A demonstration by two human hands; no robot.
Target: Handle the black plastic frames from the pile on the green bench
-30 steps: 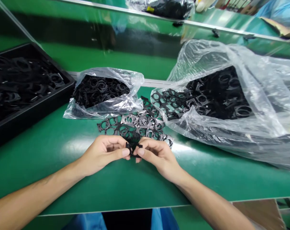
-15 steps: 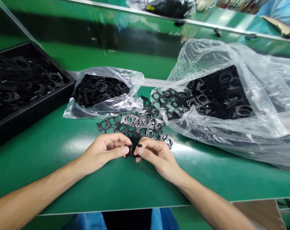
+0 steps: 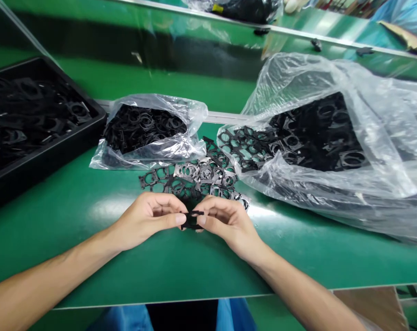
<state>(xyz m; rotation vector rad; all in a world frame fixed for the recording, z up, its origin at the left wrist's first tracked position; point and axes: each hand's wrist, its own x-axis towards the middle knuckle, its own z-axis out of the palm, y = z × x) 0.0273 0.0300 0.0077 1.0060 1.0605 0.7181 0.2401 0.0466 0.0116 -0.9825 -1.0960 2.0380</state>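
- The pile point(image 3: 205, 173) lay on the green desk point(image 3: 143, 276); it consisted of loose, flat frames with round openings, some dark, some shining grey.
- The part point(image 3: 192, 221), a single black piece, was held over the desk on the near side of the pile, between both hands. Its finer outline was too dark and small to read.
- The left hand point(image 3: 156, 219) was clamped on the left end of the part, thumb on the near side, near the pile.
- The right hand point(image 3: 227, 223) was clamped on the right end of the part, between thumb and fingers, likewise near the pile.
- The small bag point(image 3: 153, 156), of clear plastic, lay just beyond the pile and to its left, filled with black pieces.
- The large bag point(image 3: 332, 195), also clear, lay to the right of the pile; frames spread through its mouth, near the pile.
- The black tray point(image 3: 52, 154) stood well to the left of the pile, heaped with black pieces.
- A pale rail point(image 3: 225, 118) ran beyond the pile.
- A far bag point(image 3: 250, 11) with a yellow label point(image 3: 217, 8) sat well beyond the pile.
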